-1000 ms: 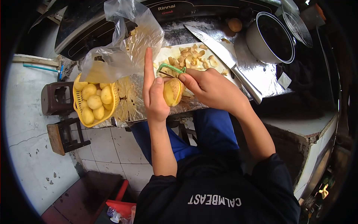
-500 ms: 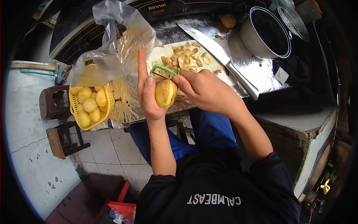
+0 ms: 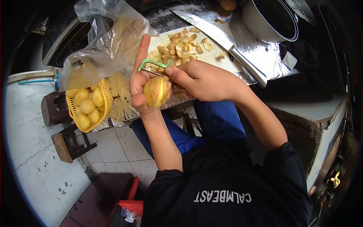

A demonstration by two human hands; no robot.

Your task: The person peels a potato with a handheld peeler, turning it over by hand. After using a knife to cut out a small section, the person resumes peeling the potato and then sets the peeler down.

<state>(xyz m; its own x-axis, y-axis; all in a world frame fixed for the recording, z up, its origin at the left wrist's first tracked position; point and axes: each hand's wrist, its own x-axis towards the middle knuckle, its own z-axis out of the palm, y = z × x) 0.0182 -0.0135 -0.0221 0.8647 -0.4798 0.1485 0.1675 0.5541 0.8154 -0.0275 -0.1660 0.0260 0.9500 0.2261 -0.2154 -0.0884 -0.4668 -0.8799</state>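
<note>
**Mid-peel at the near edge of the desk: potato in the left hand, peeler in the right.**

The foil-covered desk (image 3: 252,42) carries a white cutting board (image 3: 213,62) strewn with peelings on its far side, and a yellow plastic basket (image 3: 109,99) of pale potatoes sits at the left edge. Nearer, the left hand (image 3: 140,81) cups a partly skinned, brown-and-yellow potato (image 3: 155,91), grip closed round it, forefinger stuck out straight. The right hand (image 3: 206,81) has its grip tight on a green-framed peeler (image 3: 151,65), blade touching the potato's far end. This looks like a stroke just starting. Brown skin remains, so the next move calls for a steady draw, then a turn of the potato.
</note>
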